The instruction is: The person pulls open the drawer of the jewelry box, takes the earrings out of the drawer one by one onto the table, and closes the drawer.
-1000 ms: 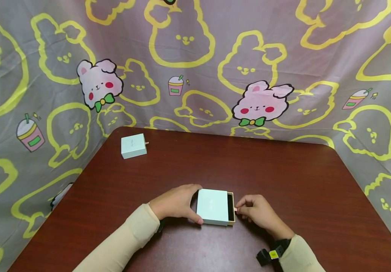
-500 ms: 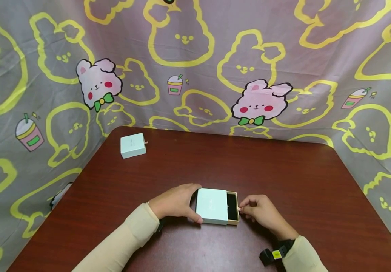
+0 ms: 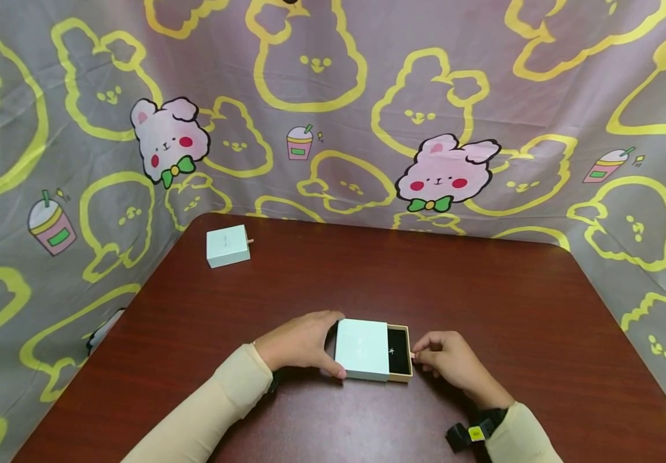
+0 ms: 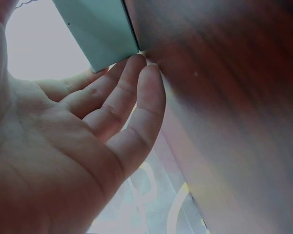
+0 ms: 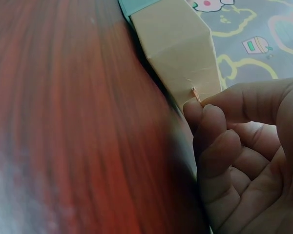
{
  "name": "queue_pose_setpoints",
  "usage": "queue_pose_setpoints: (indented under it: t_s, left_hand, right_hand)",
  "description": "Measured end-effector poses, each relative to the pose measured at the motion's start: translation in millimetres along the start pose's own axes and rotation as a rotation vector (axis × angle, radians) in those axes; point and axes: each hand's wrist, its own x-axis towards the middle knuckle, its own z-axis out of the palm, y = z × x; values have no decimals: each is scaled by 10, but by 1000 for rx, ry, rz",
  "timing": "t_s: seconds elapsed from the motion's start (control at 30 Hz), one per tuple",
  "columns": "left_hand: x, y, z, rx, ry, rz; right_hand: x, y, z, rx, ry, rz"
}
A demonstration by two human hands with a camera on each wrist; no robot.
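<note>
A pale mint gift box (image 3: 362, 347) lies flat on the table, its tan-edged drawer (image 3: 400, 378) pulled partway out to the right. Black lining shows inside the drawer, with a small silvery star-shaped piece (image 3: 391, 351) on it. My left hand (image 3: 304, 344) grips the sleeve of the box from its left side, thumb at the near corner and fingers at the far one. Thumb and fingertips of my right hand (image 3: 445, 360) pinch a small pinkish ribbon tab (image 5: 196, 95) on the drawer's front. The part of the drawer under the sleeve is hidden.
A second mint box (image 3: 227, 246), closed, with a ribbon tab on its right side, stands at the far left of the dark red-brown table (image 3: 333, 276). A patterned cloth (image 3: 344, 77) hangs behind the table and along both sides.
My right hand has moved right with the ribbon tab, sliding the drawer further out and baring more black lining and the star piece. The left hand stays on the sleeve.
</note>
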Motion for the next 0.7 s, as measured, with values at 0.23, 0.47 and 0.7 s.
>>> queue_pose_setpoints:
  t_s: [0.23,0.47,0.7]
  left_hand:
    - [7,-13,2,-3,2,9]
    - [7,-15,3,-1,-3,-1]
    - [8,-5,-4,-12,-4,-4]
  right_hand:
    - [-15,19,-31,16,12,9]
    - [-24,53,-54,14,14,-7]
    - [-28,52,-72,12,20,-9]
